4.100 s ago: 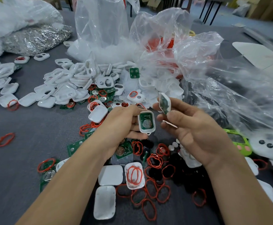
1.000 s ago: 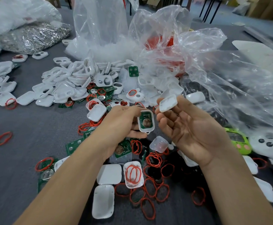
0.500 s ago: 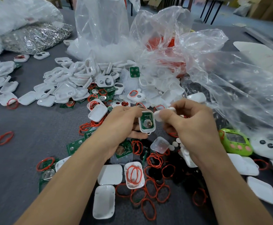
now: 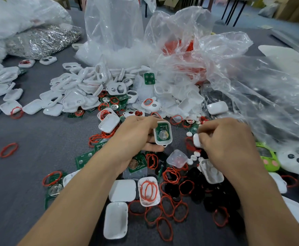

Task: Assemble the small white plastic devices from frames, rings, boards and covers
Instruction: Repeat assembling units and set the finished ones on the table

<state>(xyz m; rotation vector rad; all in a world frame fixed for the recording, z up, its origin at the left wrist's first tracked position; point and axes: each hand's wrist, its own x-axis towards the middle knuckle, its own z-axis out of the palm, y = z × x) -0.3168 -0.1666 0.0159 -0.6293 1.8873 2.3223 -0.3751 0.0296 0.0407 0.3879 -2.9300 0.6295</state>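
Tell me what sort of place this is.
Most likely a small hand-assembly workshop: a grey table strewn with loose white covers, green boards and red rings, clear bulk bags of parts behind, and the left hand holding a half-built device.

Grey table point(image 4: 38, 135) with covers point(image 4: 122, 190), red rings point(image 4: 8, 150)

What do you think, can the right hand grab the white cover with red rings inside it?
Probably yes. That cover lies open on the table close by, nothing on top. But the right hand is pinching a small white piece, so it would likely have to put that down first.
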